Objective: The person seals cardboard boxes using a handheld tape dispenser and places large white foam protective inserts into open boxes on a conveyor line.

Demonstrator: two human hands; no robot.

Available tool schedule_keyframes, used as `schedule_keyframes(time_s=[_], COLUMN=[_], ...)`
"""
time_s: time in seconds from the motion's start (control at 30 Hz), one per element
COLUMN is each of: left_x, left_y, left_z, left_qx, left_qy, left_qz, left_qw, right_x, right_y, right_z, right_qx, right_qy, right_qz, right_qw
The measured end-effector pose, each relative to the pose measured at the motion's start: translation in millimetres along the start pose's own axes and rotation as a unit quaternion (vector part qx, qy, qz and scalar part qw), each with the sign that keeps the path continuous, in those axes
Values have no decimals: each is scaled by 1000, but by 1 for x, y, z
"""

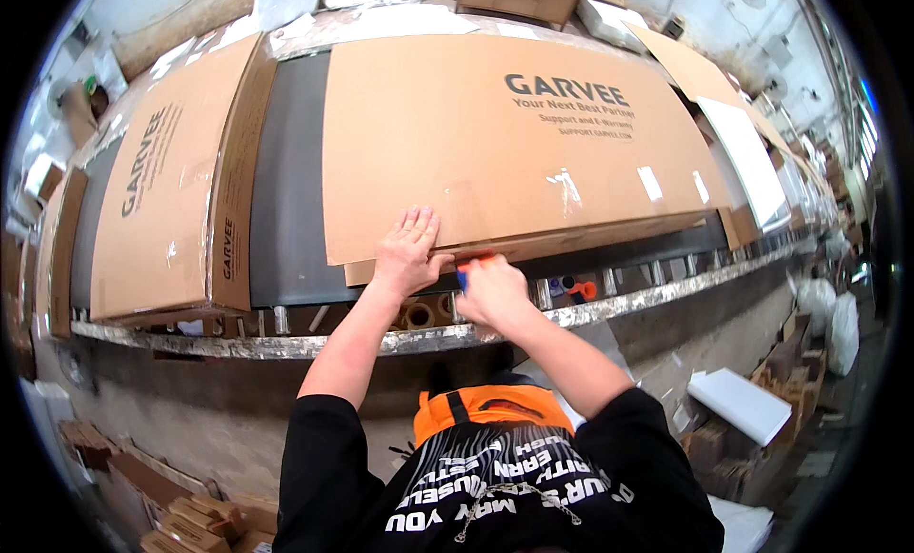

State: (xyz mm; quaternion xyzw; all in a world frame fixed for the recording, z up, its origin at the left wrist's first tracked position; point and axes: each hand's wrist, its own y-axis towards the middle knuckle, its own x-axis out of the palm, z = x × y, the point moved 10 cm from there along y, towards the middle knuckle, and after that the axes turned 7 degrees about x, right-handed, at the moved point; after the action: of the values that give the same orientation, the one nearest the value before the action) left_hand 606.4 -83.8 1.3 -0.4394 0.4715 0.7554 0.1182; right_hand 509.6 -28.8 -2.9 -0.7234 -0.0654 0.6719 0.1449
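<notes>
A large, flat brown cardboard box (428,115) with dark print lies on a black conveyor belt (290,172) in front of me. My left hand (407,253) rests on the box's near left corner, fingers stretched out flat and the thumb toward my other hand. Just to its right, my right hand (495,291) is closed around an orange-and-blue hand tool (464,275) at the box's near edge. Most of the tool is hidden by the hand, so its exact kind does not show. Strips of clear tape shine along the near part of the box top.
Another printed cardboard box (157,191) stands on the belt at left. White foam sheets (747,163) and cardboard lie to the right. Below the worn metal rail (419,342) sit tape rolls (419,314) and an orange-and-blue item (579,288). Cardboard pieces (195,524) are piled at lower left.
</notes>
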Motion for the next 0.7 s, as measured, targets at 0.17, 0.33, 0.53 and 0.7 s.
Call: schedule_keyframes(time_s=[0.17, 0.33, 0.53, 0.7], left_x=[13, 33, 4, 18], left_y=[8, 15, 26, 8], left_z=[-5, 5, 0, 62], left_qx=[-84, -122, -194, -382], left_qy=[49, 174, 99, -600], left_qz=[-121, -196, -141, 14], left_qw=[988, 957, 966, 703], right_x=[79, 7, -85, -107], right_y=[21, -54, -115, -127], right_z=[-44, 13, 72, 106], right_qx=[-141, -206, -349, -422], right_qy=[-118, 14, 96, 148], right_qz=[-20, 113, 323, 383], right_qw=[983, 972, 875, 808])
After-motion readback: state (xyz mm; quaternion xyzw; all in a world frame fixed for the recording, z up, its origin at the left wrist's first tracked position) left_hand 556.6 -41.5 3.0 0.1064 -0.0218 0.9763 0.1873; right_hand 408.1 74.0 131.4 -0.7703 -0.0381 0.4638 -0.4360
